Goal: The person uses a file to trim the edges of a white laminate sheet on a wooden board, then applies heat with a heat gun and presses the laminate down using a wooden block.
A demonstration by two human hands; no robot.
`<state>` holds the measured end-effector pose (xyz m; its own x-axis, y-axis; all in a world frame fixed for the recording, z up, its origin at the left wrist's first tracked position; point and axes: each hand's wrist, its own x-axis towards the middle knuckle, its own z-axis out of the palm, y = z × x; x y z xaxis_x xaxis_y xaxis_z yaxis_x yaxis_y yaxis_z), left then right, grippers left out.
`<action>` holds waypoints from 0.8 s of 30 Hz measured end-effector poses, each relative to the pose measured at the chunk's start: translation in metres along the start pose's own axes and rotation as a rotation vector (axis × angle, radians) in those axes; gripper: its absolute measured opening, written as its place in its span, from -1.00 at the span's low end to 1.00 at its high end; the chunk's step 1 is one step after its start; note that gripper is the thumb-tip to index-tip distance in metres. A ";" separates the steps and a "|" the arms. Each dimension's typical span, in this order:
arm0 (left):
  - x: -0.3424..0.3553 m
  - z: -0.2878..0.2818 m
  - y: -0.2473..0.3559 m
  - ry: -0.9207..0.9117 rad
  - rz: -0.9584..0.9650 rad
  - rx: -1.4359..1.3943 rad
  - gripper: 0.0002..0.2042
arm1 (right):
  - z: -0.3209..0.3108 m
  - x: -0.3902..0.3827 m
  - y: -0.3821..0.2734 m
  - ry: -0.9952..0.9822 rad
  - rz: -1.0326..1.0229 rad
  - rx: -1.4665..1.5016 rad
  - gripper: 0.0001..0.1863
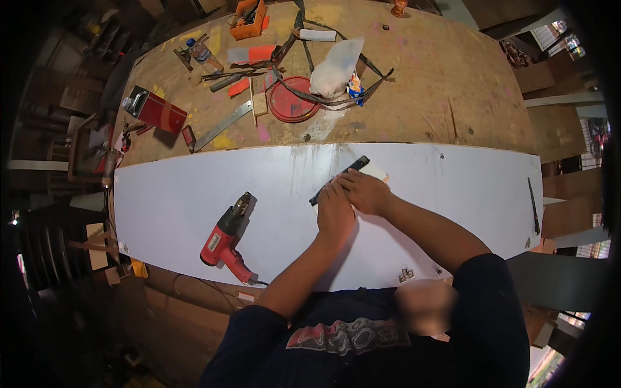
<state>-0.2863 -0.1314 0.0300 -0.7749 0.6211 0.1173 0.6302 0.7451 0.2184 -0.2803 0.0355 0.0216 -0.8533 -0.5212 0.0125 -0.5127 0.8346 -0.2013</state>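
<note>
A long white board [162, 194] lies across the near side of the bench. On it, a dark narrow strip [361, 160] lies at a slant along a small pale piece with a tan edge [376, 169]. My left hand [335, 210] has its curled fingers on the strip and pale piece. My right hand [363, 193] is beside and partly over the left, fingers bent onto the same strip. What lies under both palms is hidden. To the left, a red and black heat gun [224, 239] lies on its side with its metal nozzle pointing away from me.
Behind the board, the wooden bench [453, 84] holds a red can [165, 115], bottle [206, 57], metal ruler [220, 128], red lid [292, 103], plastic bag [333, 71], dark straps and orange box [248, 22]. A thin dark strip [533, 207] and small metal pieces [406, 274] lie on the board.
</note>
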 end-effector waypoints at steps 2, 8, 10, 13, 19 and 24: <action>0.025 -0.006 -0.003 -0.043 -0.042 -0.078 -0.45 | -0.004 0.012 0.018 0.098 0.002 0.030 -0.63; -0.014 -0.048 -0.006 -0.359 -0.198 -0.372 -0.50 | -0.022 0.004 -0.023 -0.374 0.070 0.189 -0.70; -0.075 -0.057 0.009 -0.327 -0.141 -0.402 -0.44 | -0.005 -0.041 -0.073 -0.347 -0.047 0.152 -0.62; -0.109 -0.047 0.013 -0.225 -0.160 -0.412 -0.44 | 0.005 -0.065 -0.099 -0.146 -0.140 0.057 -0.57; -0.064 -0.035 0.019 -0.054 -0.264 -0.418 -0.54 | 0.004 -0.033 -0.044 -0.096 -0.149 0.134 -0.62; -0.004 -0.030 0.013 -0.029 -0.329 -0.428 -0.60 | -0.008 -0.001 0.009 -0.129 -0.130 0.123 -0.70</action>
<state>-0.2766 -0.1319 0.0611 -0.9225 0.3830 -0.0491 0.2743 0.7395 0.6148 -0.2849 0.0451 0.0280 -0.7577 -0.6479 -0.0780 -0.5954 0.7353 -0.3238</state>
